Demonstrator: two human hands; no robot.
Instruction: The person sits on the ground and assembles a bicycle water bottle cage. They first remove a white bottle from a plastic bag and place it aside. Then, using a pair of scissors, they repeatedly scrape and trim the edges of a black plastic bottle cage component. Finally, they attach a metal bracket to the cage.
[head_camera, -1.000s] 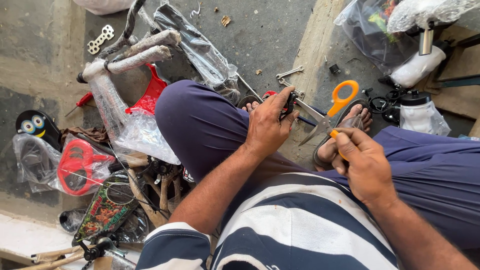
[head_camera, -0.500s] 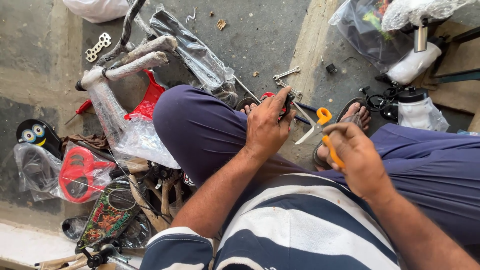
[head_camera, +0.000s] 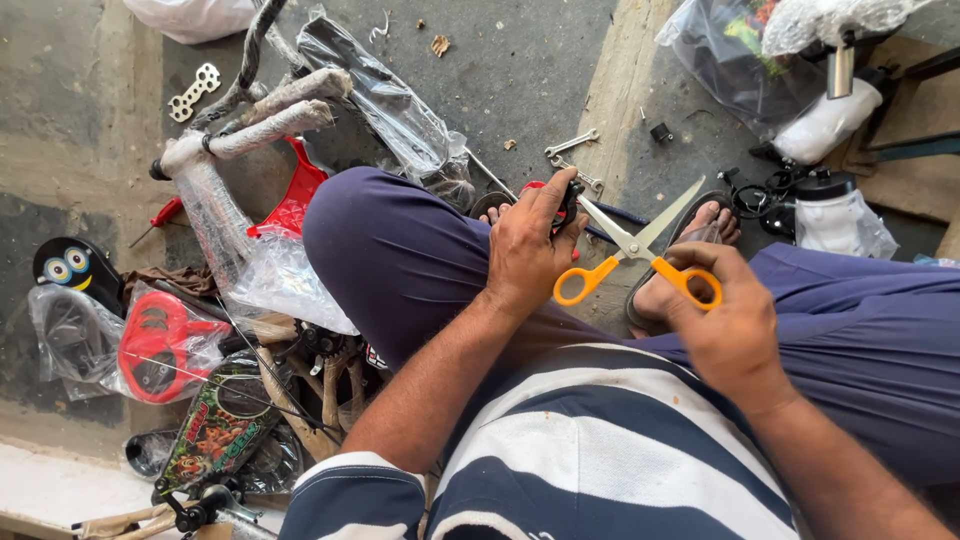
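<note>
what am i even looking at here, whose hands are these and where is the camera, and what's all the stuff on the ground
The camera sits on a person's head and looks straight down, so you see their own striped shirt, blue trousers and both arms. They sit on a concrete floor with feet in sandals.

The right hand holds orange-handled scissors, blades open and pointing away. The left hand rests on the knee and grips a small dark and red part; what it is cannot be told.

On the floor to the left lie pieces wrapped in clear plastic: a padded white frame, a red plastic wheel part and a black piece with cartoon eyes. Two small spanners lie near the feet, and more plastic bags sit at upper right.
</note>
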